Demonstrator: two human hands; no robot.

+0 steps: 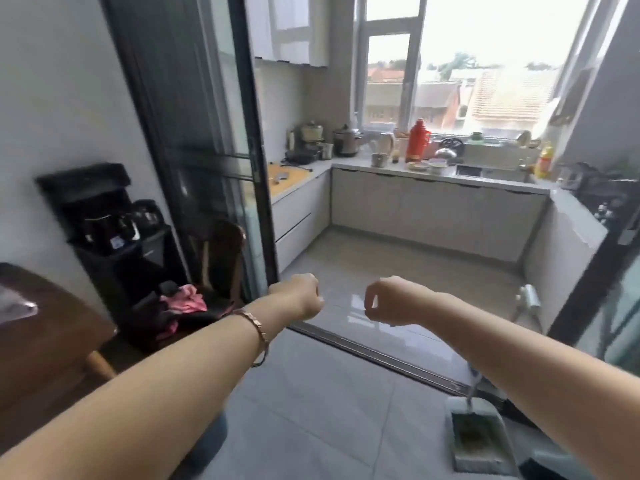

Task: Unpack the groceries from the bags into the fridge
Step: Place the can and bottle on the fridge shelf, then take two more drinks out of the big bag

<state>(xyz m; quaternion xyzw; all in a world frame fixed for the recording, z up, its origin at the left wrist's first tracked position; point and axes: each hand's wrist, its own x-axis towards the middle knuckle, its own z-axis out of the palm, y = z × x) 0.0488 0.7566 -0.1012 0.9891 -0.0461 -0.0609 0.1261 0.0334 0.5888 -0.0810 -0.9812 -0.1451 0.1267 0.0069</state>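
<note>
Both my arms reach forward at chest height in front of a kitchen doorway. My left hand [300, 296], with a thin bracelet on its wrist, is curled into a loose fist and holds nothing. My right hand [386, 299] is also curled with its fingers bent inward, and nothing is in it. The two hands are a short gap apart above the door's floor track [381, 355]. No grocery bags and no fridge are in view.
A dark sliding glass door [194, 140] stands at the left of the doorway. Beyond it, a kitchen counter [440, 176] holds pots, a red thermos [417, 140] and bowls. A black water dispenser [104, 216], a wooden chair with clothes [183, 303], a brown table [41, 327] and a dustpan [478, 434] are nearby.
</note>
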